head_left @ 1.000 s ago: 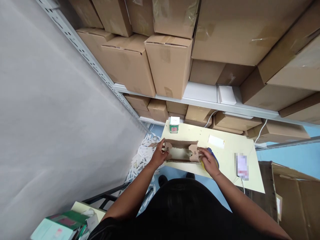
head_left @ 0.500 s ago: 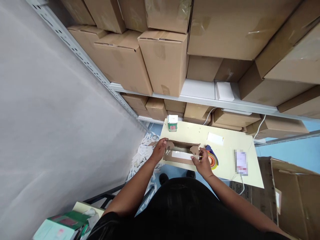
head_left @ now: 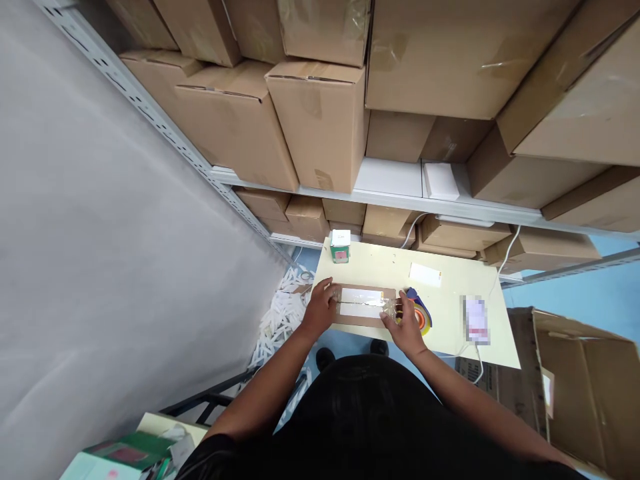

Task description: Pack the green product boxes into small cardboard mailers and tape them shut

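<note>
A small brown cardboard box (head_left: 364,321) lies on the cream tabletop in front of me, its two long top flaps folded down and meeting at a middle seam. White label pieces (head_left: 361,297) cover both flaps, and clear tape glints at the ends. My left hand (head_left: 320,308) grips the left end of the box, fingers curled over its edge. At the right end, my right hand (head_left: 407,328) holds the box with thumb and fingers. A tape dispenser (head_left: 423,312) with a blue body and a yellow-orange roll stands just beyond my right hand.
A green and white box (head_left: 341,247) stands at the table's back left. A white card (head_left: 425,275) and a blurred-out flat object (head_left: 476,320) with a cable lie on the cream table (head_left: 455,283). Boxes fill the shelves (head_left: 390,177); a large open carton (head_left: 585,373) is at right.
The flaps of the small box, open and upright before, are folded down shut. My hands keep their hold at both ends. The view has shifted slightly.
</note>
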The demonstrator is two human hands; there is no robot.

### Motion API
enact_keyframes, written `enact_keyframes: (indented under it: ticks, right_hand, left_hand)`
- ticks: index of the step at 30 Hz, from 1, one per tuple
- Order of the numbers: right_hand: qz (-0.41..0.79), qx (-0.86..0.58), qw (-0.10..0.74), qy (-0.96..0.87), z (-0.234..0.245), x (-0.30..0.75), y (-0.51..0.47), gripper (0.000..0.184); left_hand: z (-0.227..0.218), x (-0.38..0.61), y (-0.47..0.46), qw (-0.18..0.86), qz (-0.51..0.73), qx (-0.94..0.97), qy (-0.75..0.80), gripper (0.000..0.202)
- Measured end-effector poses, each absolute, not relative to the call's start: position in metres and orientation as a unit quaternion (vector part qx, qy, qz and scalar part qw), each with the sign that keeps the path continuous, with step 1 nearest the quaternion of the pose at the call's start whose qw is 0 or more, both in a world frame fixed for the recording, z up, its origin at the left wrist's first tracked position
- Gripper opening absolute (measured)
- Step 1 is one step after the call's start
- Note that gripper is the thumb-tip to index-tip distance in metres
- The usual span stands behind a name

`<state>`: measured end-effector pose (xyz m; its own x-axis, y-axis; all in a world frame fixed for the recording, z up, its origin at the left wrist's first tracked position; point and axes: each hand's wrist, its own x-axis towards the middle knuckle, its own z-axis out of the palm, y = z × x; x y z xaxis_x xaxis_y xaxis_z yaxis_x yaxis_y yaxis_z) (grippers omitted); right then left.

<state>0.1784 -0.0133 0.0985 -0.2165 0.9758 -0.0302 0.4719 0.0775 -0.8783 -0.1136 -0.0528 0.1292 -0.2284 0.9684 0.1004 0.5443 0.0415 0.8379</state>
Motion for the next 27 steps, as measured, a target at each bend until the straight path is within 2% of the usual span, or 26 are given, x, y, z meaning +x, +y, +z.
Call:
enact_keyframes:
  ticks: [2, 4, 6, 8, 10, 13, 17, 21, 27]
  right_hand:
    - [0.423, -0.526, 0.319, -0.665, 0.093, 0.204, -0.008, 0.070]
    - [0.366, -0.566, 0.288, -0.680, 0.084, 0.237, 0.004, 0.059]
    - [0.264, -0.646, 0.195, -0.689, 0.070, 0.267, 0.022, 0.066]
    - [0.236, -0.692, 0.066, -0.679, 0.055, 0.287, 0.043, 0.072]
    - [0.265, -0.691, -0.027, -0.672, 0.039, 0.293, 0.061, 0.064]
    - [0.299, -0.679, -0.080, -0.666, 0.023, 0.285, 0.077, 0.046]
    - [0.294, -0.678, -0.080, -0.669, 0.019, 0.274, 0.078, 0.034]
    - [0.285, -0.667, -0.057, -0.686, 0.039, 0.276, 0.069, 0.038]
    - [0.212, -0.608, 0.169, -0.747, 0.120, 0.278, 0.049, 0.061]
  left_hand:
    - [0.133, -0.111, -0.052, 0.217, 0.376, 0.611, 0.662, 0.033]
    - [0.138, -0.108, -0.050, 0.214, 0.351, 0.651, 0.638, 0.027]
    - [0.142, -0.106, -0.048, 0.243, 0.325, 0.688, 0.601, 0.022]
    - [0.146, -0.103, -0.048, 0.270, 0.294, 0.722, 0.565, 0.020]
    - [0.150, -0.099, -0.048, 0.271, 0.274, 0.730, 0.565, 0.020]
    - [0.156, -0.087, -0.049, 0.246, 0.286, 0.689, 0.619, 0.018]
    - [0.166, -0.072, -0.046, 0.242, 0.315, 0.598, 0.696, 0.015]
    - [0.171, -0.070, -0.043, 0.295, 0.347, 0.503, 0.734, 0.018]
    - [0.172, -0.072, -0.050, 0.259, 0.333, 0.535, 0.732, 0.019]
